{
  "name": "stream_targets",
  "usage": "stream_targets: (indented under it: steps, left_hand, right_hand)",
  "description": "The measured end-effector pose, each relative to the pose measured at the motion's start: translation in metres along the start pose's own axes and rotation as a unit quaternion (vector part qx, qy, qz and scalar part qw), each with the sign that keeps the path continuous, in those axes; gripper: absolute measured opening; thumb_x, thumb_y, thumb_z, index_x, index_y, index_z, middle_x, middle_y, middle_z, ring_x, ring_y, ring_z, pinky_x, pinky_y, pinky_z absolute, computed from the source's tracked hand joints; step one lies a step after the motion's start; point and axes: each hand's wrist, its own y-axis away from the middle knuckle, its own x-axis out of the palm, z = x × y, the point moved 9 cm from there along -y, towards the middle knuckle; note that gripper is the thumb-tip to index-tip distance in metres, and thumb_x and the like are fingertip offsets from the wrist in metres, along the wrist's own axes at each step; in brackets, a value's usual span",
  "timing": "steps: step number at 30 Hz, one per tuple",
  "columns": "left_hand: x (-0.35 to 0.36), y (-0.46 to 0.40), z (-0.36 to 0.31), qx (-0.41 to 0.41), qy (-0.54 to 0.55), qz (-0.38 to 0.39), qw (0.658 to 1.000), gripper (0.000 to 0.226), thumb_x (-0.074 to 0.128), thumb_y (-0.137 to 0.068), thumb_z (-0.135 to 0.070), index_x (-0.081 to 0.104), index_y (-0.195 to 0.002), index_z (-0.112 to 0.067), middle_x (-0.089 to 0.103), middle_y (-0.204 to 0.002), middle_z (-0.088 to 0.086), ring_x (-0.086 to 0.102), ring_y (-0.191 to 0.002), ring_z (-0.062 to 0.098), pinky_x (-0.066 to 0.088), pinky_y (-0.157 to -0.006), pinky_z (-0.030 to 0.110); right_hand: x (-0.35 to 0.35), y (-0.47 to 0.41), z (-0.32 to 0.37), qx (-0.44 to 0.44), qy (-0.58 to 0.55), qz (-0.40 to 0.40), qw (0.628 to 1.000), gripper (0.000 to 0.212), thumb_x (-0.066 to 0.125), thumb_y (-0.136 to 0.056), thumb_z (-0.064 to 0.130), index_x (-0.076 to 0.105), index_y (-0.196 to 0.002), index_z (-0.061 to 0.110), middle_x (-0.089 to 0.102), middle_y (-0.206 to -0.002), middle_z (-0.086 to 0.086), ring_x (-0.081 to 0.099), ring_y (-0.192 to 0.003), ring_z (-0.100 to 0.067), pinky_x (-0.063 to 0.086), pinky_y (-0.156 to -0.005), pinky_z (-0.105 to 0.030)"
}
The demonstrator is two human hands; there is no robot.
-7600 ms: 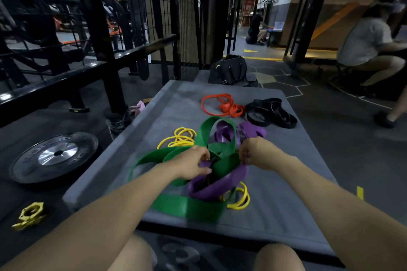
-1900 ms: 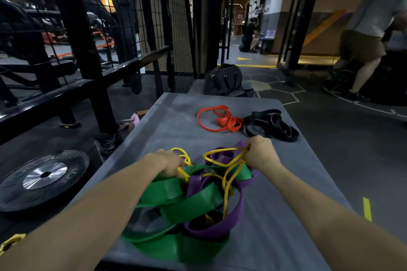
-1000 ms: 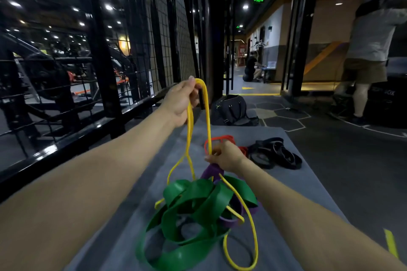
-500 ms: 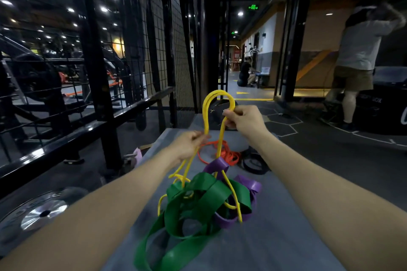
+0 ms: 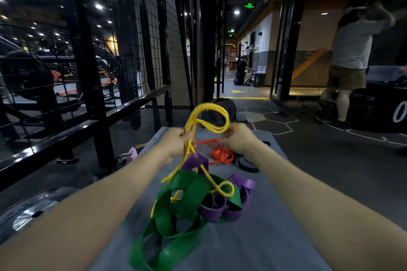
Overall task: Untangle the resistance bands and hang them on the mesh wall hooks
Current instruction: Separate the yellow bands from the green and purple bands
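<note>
Left hand (image 5: 174, 146): I see it raised over the surface, fingers curled round the yellow band where its strands cross
Right hand (image 5: 236, 138): I see it level with the left, fingers pinching the far side of the yellow loop; the fingertips are blurred
Yellow band (image 5: 208, 116): thin; one loop stands up between my two hands, and the rest runs down into the pile, threading past purple and green, with a small curl lying on top of the green
Green band (image 5: 176, 209): wide and flat, coiled in several loops; it makes up the near part of the pile and rests on the surface
Purple band (image 5: 241, 191): wide; one fold is lifted just under my left hand with yellow strands running by it, the other folds sit at the right of the pile, touching the green
Orange band (image 5: 220, 153): bunched on the surface beyond the pile, below my right hand, apart from the tangle
Black bands (image 5: 247, 164): just right of the orange, partly hidden by my right forearm
Surface (image 5: 264, 237): grey, padded-looking, carrying all the bands
Mesh wall (image 5: 154, 46): black grid panels to the left and ahead; I cannot make out hooks on it
Bag (image 5: 217, 112): dark, on the floor past the far end of the surface
Weight plate (image 5: 28, 211): on the floor at lower left
Person (image 5: 350, 55): standing at far right
</note>
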Motion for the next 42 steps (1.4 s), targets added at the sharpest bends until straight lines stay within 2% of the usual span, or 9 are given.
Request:
stream_targets:
  steps: [6,9,16,19,24,28,32,37,42]
  left_hand:
    - [-0.016,0.004,-0.025,0.013,0.104,-0.018,0.994,0.027,0.035,-0.100,-0.012,0.050,-0.078,-0.010,0.052,-0.072,0.004,0.056,-0.066,0.012,0.053,-0.050,0.023]
    - [-0.027,0.003,-0.035,0.020,0.134,-0.043,0.990,0.028,0.034,-0.101,-0.014,0.050,-0.077,-0.012,0.051,-0.071,0.002,0.058,-0.059,0.008,0.051,-0.051,0.023]
    - [-0.062,0.003,-0.042,0.019,0.129,-0.130,0.983,0.031,0.033,-0.102,-0.016,0.047,-0.074,-0.012,0.047,-0.069,0.002,0.050,-0.062,0.011,0.050,-0.052,0.025]
    - [-0.068,0.000,-0.043,0.019,0.107,-0.153,0.982,0.031,0.032,-0.102,-0.017,0.047,-0.075,-0.012,0.048,-0.070,0.002,0.051,-0.064,0.011,0.051,-0.039,0.018]
    - [-0.095,-0.005,-0.024,-0.011,0.132,-0.233,0.963,0.032,0.034,-0.101,-0.014,0.045,-0.071,-0.013,0.049,-0.069,0.004,0.052,-0.061,0.014,0.047,-0.055,0.030]
    - [-0.102,-0.006,0.013,-0.045,0.147,-0.258,0.954,0.033,0.036,-0.100,-0.012,0.045,-0.068,-0.010,0.051,-0.068,0.006,0.054,-0.060,0.019,0.046,-0.057,0.037]
    - [-0.105,-0.004,0.045,-0.075,0.134,-0.285,0.946,0.038,0.038,-0.099,-0.012,0.046,-0.062,-0.008,0.057,-0.045,0.002,0.052,-0.058,0.020,0.049,-0.060,0.039]
    - [-0.093,0.001,0.065,-0.074,0.026,-0.261,0.962,0.036,0.038,-0.098,-0.009,0.046,-0.063,-0.009,0.051,-0.065,0.009,0.050,-0.054,0.018,0.046,-0.043,0.025]
    - [-0.085,0.001,0.083,-0.076,-0.059,-0.195,0.976,0.033,0.036,-0.097,-0.008,0.048,-0.067,-0.012,0.053,-0.068,0.007,0.053,-0.062,0.022,0.052,-0.064,0.035]
  right_hand:
    - [0.074,0.016,0.008,-0.083,0.084,0.160,0.980,0.035,0.059,-0.085,0.002,0.057,-0.119,0.008,0.062,-0.103,-0.004,0.056,-0.097,-0.019,0.049,-0.088,-0.039]
    - [0.070,0.015,0.023,-0.106,0.111,0.109,0.982,0.017,0.055,-0.090,0.009,0.060,-0.106,0.008,0.056,-0.080,-0.002,0.051,-0.081,-0.018,0.045,-0.074,-0.033]
    - [0.002,0.007,0.016,-0.057,0.105,-0.050,0.992,0.027,0.047,-0.087,0.001,0.064,-0.107,0.002,0.065,-0.106,-0.017,0.061,-0.098,-0.034,0.049,-0.078,-0.036]
    - [-0.017,0.008,0.019,-0.046,0.103,-0.074,0.991,0.025,0.049,-0.087,0.003,0.061,-0.108,0.003,0.062,-0.100,-0.011,0.060,-0.096,-0.030,0.052,-0.084,-0.041]
    - [-0.044,0.010,0.014,-0.045,0.108,-0.106,0.987,0.019,0.055,-0.087,0.007,0.061,-0.105,0.004,0.058,-0.092,-0.006,0.057,-0.088,-0.024,0.049,-0.081,-0.034]
    - [-0.047,0.017,-0.020,0.005,0.094,-0.098,0.991,0.021,0.059,-0.085,0.006,0.060,-0.106,0.003,0.057,-0.091,-0.007,0.060,-0.090,-0.030,0.053,-0.084,-0.043]
    - [-0.039,0.030,-0.056,0.040,0.132,-0.083,0.987,0.020,0.063,-0.083,0.007,0.060,-0.102,0.002,0.059,-0.090,-0.010,0.055,-0.084,-0.025,0.037,-0.071,-0.025]
    - [-0.031,0.044,-0.071,0.041,0.139,-0.073,0.987,0.026,0.066,-0.079,0.005,0.057,-0.103,0.004,0.056,-0.086,-0.005,0.051,-0.079,-0.023,0.037,-0.067,-0.027]
    - [-0.008,0.056,-0.053,-0.021,0.149,-0.024,0.988,0.034,0.075,-0.068,0.008,0.054,-0.095,0.007,0.057,-0.079,-0.003,0.057,-0.076,-0.026,0.043,-0.065,-0.033]
